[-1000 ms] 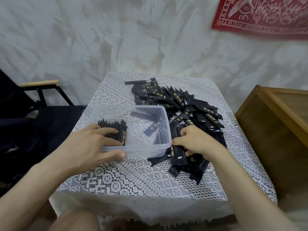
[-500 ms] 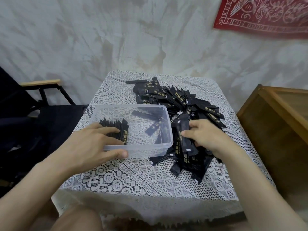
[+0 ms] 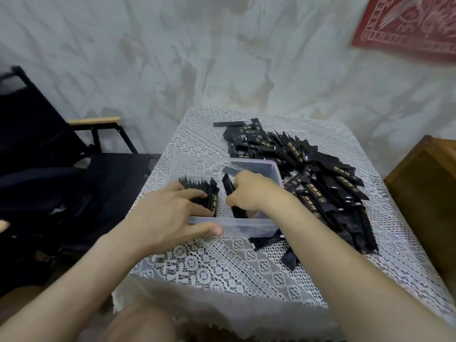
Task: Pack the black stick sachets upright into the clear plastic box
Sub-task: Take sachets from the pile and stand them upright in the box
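The clear plastic box sits in the middle of the worktop, which has a white lace cloth on it. The right hand is down inside the box. Its fingers are curled around a black sachet that stands almost straight up. I cannot tell if it holds more than one.

At the 9 o'clock end of the box, a row of sachets stands upright. The left hand has its fingers laid flat and wide on that row, and its thumb touches the outside of the near wall.

At 3 o'clock from the box lies a big pile of sachets, touching the box. A dark chair stands at 9 o'clock.
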A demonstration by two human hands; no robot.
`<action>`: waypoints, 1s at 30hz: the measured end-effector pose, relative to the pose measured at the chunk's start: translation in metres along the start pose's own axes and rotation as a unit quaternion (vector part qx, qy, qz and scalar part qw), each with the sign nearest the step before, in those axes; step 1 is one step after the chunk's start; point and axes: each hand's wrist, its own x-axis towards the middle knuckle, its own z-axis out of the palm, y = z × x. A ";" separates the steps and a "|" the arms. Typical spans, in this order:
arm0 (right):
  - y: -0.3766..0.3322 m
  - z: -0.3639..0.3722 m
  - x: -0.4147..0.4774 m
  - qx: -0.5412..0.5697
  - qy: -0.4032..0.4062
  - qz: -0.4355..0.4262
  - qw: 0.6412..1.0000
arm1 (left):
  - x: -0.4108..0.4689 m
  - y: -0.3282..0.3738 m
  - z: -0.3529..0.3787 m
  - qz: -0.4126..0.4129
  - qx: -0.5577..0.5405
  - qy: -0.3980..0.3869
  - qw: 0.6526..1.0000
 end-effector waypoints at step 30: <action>0.001 0.018 0.021 0.239 -0.066 0.031 0.968 | -0.001 0.000 -0.002 0.010 -0.031 0.001 0.999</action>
